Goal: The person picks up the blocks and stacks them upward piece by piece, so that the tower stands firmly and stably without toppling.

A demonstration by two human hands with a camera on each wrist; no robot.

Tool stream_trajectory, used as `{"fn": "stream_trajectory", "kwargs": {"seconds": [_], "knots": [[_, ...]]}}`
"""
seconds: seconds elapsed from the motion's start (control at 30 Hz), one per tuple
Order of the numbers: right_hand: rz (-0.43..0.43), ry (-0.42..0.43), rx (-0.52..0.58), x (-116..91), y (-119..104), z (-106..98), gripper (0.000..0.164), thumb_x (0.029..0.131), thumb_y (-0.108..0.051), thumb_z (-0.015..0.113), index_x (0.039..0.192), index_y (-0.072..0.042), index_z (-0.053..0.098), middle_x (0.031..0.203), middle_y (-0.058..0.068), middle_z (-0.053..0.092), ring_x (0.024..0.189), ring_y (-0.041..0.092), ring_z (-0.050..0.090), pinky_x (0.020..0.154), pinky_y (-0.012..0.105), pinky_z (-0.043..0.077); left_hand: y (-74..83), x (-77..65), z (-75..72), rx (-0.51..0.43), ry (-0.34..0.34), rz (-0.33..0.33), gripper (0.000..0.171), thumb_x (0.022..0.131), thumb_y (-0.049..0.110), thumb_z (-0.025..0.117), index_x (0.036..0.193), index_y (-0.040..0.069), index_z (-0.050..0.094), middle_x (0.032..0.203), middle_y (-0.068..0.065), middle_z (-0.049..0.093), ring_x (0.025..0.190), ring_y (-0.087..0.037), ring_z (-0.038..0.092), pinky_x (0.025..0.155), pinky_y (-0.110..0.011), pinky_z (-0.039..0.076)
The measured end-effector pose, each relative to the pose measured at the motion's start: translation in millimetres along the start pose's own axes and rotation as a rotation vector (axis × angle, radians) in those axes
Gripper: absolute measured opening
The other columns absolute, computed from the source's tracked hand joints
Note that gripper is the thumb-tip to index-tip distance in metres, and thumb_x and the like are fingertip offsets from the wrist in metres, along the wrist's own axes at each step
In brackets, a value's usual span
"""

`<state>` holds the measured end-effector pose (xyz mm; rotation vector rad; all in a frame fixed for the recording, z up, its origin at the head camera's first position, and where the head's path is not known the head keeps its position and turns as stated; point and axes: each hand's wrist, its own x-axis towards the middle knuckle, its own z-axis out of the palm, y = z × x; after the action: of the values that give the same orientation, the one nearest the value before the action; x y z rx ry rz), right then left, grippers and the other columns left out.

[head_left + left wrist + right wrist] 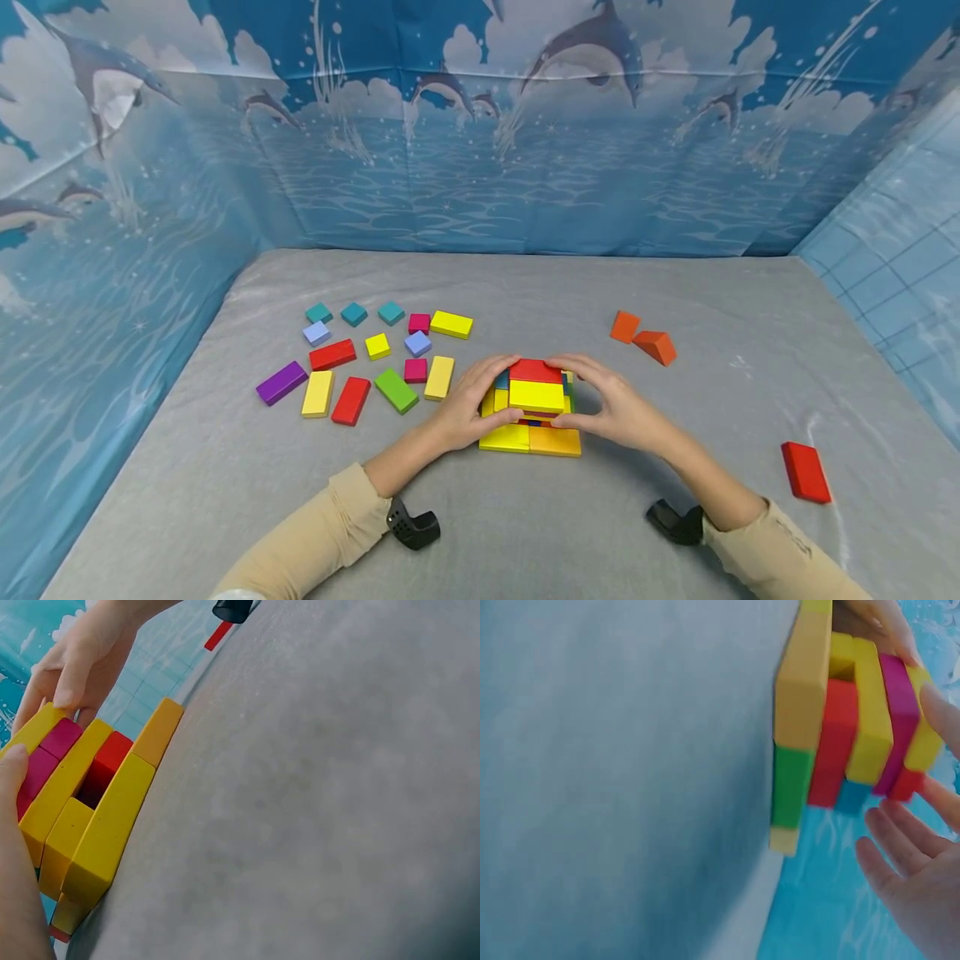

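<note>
Two hands are curled about the top layer of the block stack (537, 408) on the grey cloth (480, 533): the left hand (467, 408) from nine o'clock, the right hand (618, 410) from three. The yellow top block (536, 395) is met by thumbs at six o'clock, the red top block (535, 370) by fingers at twelve. Probably light, rigid and smooth, the blocks could slip; they are best held at opposite ends, gently.
</note>
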<state>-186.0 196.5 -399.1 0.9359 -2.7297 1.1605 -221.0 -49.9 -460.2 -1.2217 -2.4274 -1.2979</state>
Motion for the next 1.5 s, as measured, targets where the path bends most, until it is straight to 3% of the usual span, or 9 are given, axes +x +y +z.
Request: {"fn": "stream_trajectory", "kwargs": {"seconds": [0.17, 0.27, 0.4, 0.63, 0.83, 0.93, 1.03, 1.33, 1.5], "knots": [[0.094, 0.161, -0.077, -28, 9, -20, 0.066, 0.072, -0.013, 0.077, 0.130, -0.005, 0.047, 0.127, 0.011, 0.051, 0.109, 0.026, 0.049, 0.083, 0.048, 0.045, -0.5, -0.4, 1.5, 0.007, 0.002, 0.009, 0.073, 0.087, 0.062, 0.037, 0.141, 0.013, 0.031, 0.139, -0.007, 0.038, 0.126, -0.021, 0.036, 0.104, -0.042, 0.030], [0.195, 0.300, -0.132, -60, 31, -32, 0.066, 0.074, -0.016, 0.076, 0.133, -0.011, 0.046, 0.126, 0.005, 0.051, 0.109, 0.012, 0.049, 0.086, 0.026, 0.045, -0.3, -0.5, 2.0, 0.011, 0.003, 0.016, 0.073, 0.087, 0.062, 0.037, 0.141, 0.013, 0.030, 0.139, -0.007, 0.038, 0.126, -0.021, 0.036, 0.104, -0.041, 0.030], [0.312, 0.440, -0.197, -104, 60, -47, 0.062, 0.077, -0.020, 0.074, 0.133, -0.018, 0.047, 0.124, -0.004, 0.051, 0.103, -0.011, 0.043, 0.079, 0.001, 0.031, -0.3, -0.8, 1.9, 0.011, 0.010, 0.021, 0.073, 0.088, 0.062, 0.037, 0.141, 0.013, 0.030, 0.139, -0.008, 0.038, 0.126, -0.021, 0.036, 0.104, -0.042, 0.030], [0.471, 0.578, -0.290, -146, 44, -65, 0.051, 0.077, -0.012, 0.073, 0.124, -0.005, 0.055, 0.108, -0.022, 0.048, 0.090, -0.017, 0.038, 0.067, 0.003, 0.031, -2.0, -1.3, 1.9, 0.017, 0.017, 0.036, 0.072, 0.088, 0.060, 0.038, 0.141, 0.012, 0.030, 0.139, -0.008, 0.038, 0.126, -0.021, 0.036, 0.104, -0.041, 0.030], [0.768, 0.559, -0.476, -168, 42, -66, 0.045, 0.076, -0.017, 0.073, 0.113, 0.003, 0.058, 0.108, 0.026, 0.049, 0.087, 0.030, 0.048, 0.058, 0.026, 0.038, -1.9, -1.4, 2.4, 0.021, 0.012, 0.040, 0.071, 0.088, 0.060, 0.037, 0.141, 0.013, 0.030, 0.139, -0.008, 0.038, 0.126, -0.021, 0.036, 0.104, -0.041, 0.030], [0.919, 0.513, -0.495, -175, 44, -66, 0.047, 0.077, -0.022, 0.072, 0.112, 0.006, 0.056, 0.107, 0.032, 0.043, 0.086, 0.042, 0.047, 0.056, 0.043, 0.042, -1.7, -1.6, 2.2, 0.020, 0.012, 0.034, 0.072, 0.088, 0.061, 0.037, 0.141, 0.013, 0.030, 0.139, -0.008, 0.038, 0.126, -0.021, 0.036, 0.104, -0.041, 0.030], [0.999, 0.434, -0.495, -179, 48, -67, 0.052, 0.076, -0.026, 0.073, 0.111, 0.008, 0.054, 0.102, 0.033, 0.044, 0.086, 0.043, 0.046, 0.055, 0.045, 0.043, -2.0, -1.7, 2.4, 0.021, 0.013, 0.029, 0.072, 0.088, 0.062, 0.037, 0.141, 0.013, 0.030, 0.138, -0.007, 0.038, 0.126, -0.021, 0.036, 0.104, -0.042, 0.030], [1.083, 0.384, -0.446, -177, 50, -68, 0.053, 0.074, -0.015, 0.074, 0.114, 0.012, 0.050, 0.095, 0.036, 0.050, 0.077, 0.043, 0.054, 0.055, 0.044, 0.046, -2.6, -2.1, 3.2, 0.021, 0.004, 0.018, 0.073, 0.088, 0.062, 0.036, 0.142, 0.014, 0.029, 0.139, -0.008, 0.037, 0.127, -0.021, 0.035, 0.104, -0.042, 0.030], [0.989, 0.338, -0.439, -164, 49, -73, 0.048, 0.076, -0.013, 0.071, 0.113, 0.010, 0.054, 0.102, 0.035, 0.053, 0.077, 0.041, 0.054, 0.053, 0.040, 0.047, -2.4, -2.1, 2.6, 0.019, -0.001, 0.016, 0.073, 0.088, 0.062, 0.036, 0.142, 0.013, 0.030, 0.139, -0.008, 0.038, 0.127, -0.021, 0.035, 0.104, -0.042, 0.030]]}}
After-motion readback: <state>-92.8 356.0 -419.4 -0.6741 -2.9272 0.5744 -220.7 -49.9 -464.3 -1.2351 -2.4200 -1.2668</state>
